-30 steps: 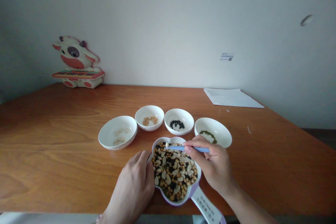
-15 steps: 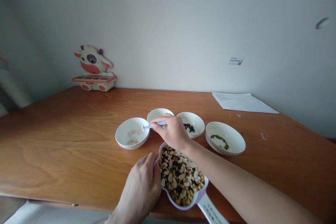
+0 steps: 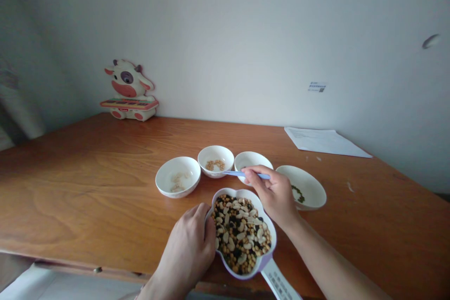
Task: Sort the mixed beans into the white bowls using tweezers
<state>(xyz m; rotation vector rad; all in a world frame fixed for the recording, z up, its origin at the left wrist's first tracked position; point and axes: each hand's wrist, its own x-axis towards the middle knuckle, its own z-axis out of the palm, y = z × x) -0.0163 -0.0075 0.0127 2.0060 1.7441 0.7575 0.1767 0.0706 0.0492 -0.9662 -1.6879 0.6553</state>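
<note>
My left hand (image 3: 191,248) is closed around the left rim of a lavender, lobed pan (image 3: 269,262) with a long white handle. Inside the pan lies a mix of pale peanut halves, yellow soybeans and black beans (image 3: 242,234). My right hand (image 3: 276,190) pinches slim light-blue tweezers (image 3: 251,174) over the front of the third bowl (image 3: 251,155). Their tip points left, near the front rim of the second bowl (image 3: 215,150), which holds some soybeans (image 3: 215,165). My hand and the tweezers hide most of the third bowl's inside.
The leftmost bowl (image 3: 162,183) contains a few peanut pieces (image 3: 179,182). Green beans (image 3: 298,193) lie in the rightmost bowl (image 3: 314,190). A cow-shaped toy keyboard (image 3: 129,91) stands at the back left of the wooden table (image 3: 87,187). White papers (image 3: 325,140) lie back right.
My right hand has moved right with the tweezers, from the leftmost bowl to over the third bowl. The soybeans in the second bowl now show. My left hand keeps its hold on the pan.
</note>
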